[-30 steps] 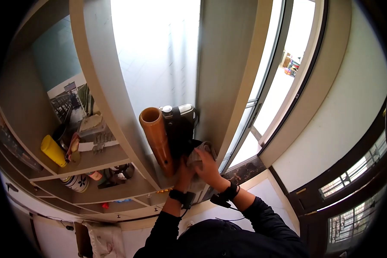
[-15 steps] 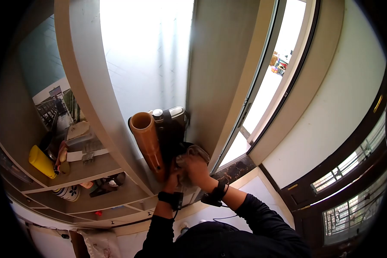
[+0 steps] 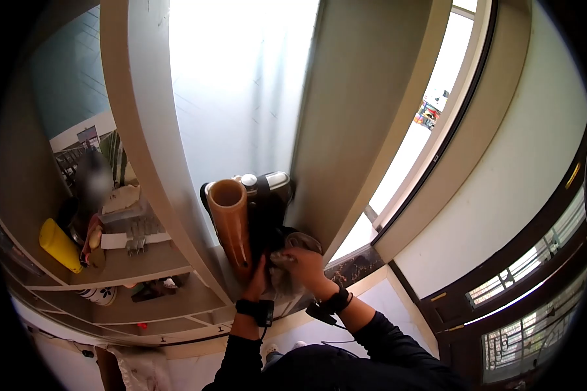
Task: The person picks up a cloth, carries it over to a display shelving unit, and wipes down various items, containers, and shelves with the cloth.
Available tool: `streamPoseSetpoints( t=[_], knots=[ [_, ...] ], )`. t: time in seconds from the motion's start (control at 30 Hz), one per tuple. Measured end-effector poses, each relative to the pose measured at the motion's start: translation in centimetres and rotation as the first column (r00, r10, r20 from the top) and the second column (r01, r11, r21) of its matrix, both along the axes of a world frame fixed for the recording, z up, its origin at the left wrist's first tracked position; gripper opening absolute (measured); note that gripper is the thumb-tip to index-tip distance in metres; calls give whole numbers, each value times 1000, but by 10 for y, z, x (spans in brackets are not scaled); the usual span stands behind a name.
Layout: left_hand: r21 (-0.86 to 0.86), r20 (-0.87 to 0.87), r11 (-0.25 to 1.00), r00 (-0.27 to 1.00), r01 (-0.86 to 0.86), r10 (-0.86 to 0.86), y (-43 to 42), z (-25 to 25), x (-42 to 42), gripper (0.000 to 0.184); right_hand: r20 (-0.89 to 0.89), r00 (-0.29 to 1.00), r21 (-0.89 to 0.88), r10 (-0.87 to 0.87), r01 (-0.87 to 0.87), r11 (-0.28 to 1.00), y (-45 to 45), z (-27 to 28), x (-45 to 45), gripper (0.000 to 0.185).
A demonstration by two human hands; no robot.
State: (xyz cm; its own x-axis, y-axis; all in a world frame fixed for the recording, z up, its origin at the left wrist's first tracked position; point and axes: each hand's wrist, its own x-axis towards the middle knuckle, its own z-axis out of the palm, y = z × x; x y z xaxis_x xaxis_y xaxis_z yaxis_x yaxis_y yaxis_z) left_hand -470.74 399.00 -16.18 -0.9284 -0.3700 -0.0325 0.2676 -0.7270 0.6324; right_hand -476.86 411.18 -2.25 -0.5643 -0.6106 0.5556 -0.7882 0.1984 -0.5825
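A brown wooden cylinder (image 3: 231,218) with an open top stands on the shelf in the niche. Beside it on the right is a black case (image 3: 265,212) with a silver-topped item. My left hand (image 3: 257,281) is low against the cylinder and the case; its fingers are mostly hidden. My right hand (image 3: 304,266) is closed on a greyish cloth (image 3: 282,277), part of which hangs below the fingers. Behind my right hand, a rolled grey item (image 3: 304,242) sits against the niche's right side.
Left shelves hold a yellow cup (image 3: 60,246), a photo, a plastic box (image 3: 125,207) and a patterned pot (image 3: 100,294). An upright panel (image 3: 153,130) divides them from the niche. A dark door (image 3: 528,306) is at the right.
The view has shifted and turned slightly. My right hand has moved from the rolled grey item toward my left hand, and the greyish cloth now hangs from it.
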Motion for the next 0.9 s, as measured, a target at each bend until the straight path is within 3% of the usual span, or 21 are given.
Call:
streamPoseSetpoints(
  t=[0.07,0.13,0.2,0.3,0.47,0.5,0.53,0.6,0.67,0.73,0.83,0.9],
  knots=[
    [8,19,999,999,38,-38,-4,6,-3,54,-23,1000,75,-13,15,997,-1,2,-1,19],
    [-443,48,895,996,-46,74,2,16,1,54,-19,1000,108,-18,19,994,1,9,1,19],
    [-420,92,907,994,-15,59,4,29,4,58,-14,1000,134,4,-2,991,2,17,3,20],
    [-581,3,810,995,-82,103,10,35,2,67,-6,997,172,73,-71,983,4,13,-4,20],
    [-691,128,723,980,-24,155,20,16,-14,76,52,997,255,48,-60,965,5,17,0,21],
    [-854,33,502,946,-141,322,20,-3,-22,75,85,996,217,41,-59,974,5,18,2,21],
    [-854,37,502,946,-138,322,25,-2,-24,75,113,993,178,36,-55,982,5,18,4,21],
    [-566,-46,741,911,-362,410,33,9,-32,69,86,996,196,24,-40,980,7,15,8,23],
    [-632,-52,680,896,-372,442,33,30,-25,69,148,987,-20,56,-54,998,8,6,10,19],
    [-698,-61,608,877,-378,476,30,37,-24,69,80,995,-75,57,-51,996,10,8,13,18],
    [-849,27,472,873,-237,487,28,38,-21,69,-34,999,-125,18,-22,992,0,18,16,18],
    [-688,22,663,905,-295,425,33,61,-18,69,-37,999,-102,3,-7,995,-11,23,12,23]
  ],
)
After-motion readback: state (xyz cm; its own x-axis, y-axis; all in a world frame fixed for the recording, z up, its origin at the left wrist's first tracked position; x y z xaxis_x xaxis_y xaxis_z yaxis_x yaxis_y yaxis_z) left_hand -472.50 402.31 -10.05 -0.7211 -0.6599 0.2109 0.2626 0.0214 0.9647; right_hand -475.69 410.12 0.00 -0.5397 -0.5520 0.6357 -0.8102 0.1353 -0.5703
